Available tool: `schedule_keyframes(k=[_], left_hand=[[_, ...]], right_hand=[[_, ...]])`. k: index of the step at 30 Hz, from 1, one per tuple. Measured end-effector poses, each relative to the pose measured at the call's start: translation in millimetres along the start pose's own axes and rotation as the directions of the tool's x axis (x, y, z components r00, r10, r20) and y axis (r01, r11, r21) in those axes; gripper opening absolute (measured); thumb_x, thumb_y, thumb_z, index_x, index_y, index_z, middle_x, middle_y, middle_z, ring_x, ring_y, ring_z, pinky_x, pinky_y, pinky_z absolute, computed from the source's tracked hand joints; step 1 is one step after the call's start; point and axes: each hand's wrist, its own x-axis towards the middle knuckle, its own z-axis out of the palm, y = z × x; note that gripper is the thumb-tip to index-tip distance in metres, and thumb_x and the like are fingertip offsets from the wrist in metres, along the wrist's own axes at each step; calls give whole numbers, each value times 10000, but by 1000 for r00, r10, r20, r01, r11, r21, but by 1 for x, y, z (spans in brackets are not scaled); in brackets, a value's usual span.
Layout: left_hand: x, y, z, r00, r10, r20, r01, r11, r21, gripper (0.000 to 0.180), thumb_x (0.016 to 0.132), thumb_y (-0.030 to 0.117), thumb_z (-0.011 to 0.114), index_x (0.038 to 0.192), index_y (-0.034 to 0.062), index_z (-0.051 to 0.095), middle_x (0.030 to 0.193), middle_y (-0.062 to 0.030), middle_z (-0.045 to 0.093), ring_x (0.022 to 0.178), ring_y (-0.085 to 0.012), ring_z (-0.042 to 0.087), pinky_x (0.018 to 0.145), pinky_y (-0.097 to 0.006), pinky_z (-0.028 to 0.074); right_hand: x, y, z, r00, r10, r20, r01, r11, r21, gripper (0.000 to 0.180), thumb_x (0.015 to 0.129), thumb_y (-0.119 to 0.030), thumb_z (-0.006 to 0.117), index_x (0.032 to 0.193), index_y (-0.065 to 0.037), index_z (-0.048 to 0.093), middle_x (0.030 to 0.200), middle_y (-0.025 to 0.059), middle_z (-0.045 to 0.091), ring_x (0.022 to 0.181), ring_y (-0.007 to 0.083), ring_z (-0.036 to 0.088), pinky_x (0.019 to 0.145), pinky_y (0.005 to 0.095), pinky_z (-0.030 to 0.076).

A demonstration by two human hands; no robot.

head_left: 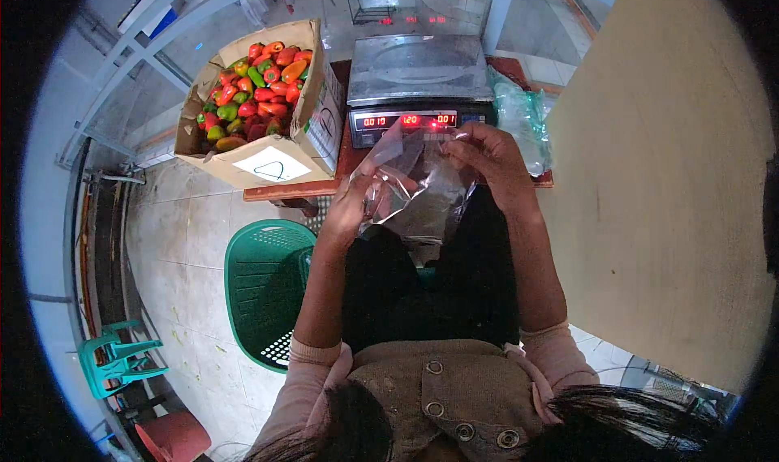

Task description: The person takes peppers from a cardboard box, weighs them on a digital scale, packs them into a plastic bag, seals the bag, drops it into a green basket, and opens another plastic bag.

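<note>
A clear plastic bag hangs over my lap, held up between both hands. My left hand is closed on its left side, part of it seen through the film. At the upper right, my right hand pinches the bag's edge between thumb and fingers. Nothing shows inside the bag. Just beyond it stands a digital scale with a bare metal pan and a lit red display, its lower front partly behind the film.
Left of the scale, a cardboard box holds many red, green and orange peppers. Clear and greenish plastic bags lie at the table's right. A green basket stands on the floor to my left. A wooden panel rises on the right.
</note>
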Motion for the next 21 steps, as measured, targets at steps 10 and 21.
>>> schedule_keyframes(k=[10,21], left_hand=[[4,20,9,983,183,26,-181,981,-75,215,859,149,453,1020,42,546,724,6,546,653,-48,491,544,-158,371],[14,31,19,965,215,-149,-244,945,-217,172,893,162,473,788,63,565,640,60,483,551,-12,392,486,-152,285]], right_hand=[[0,7,7,1000,25,-8,-25,996,-88,160,828,-191,553,763,-44,560,635,-28,497,571,41,416,506,185,319],[-13,8,1,999,26,41,-16,973,-230,193,822,-233,569,856,-43,563,721,12,532,645,74,480,576,221,387]])
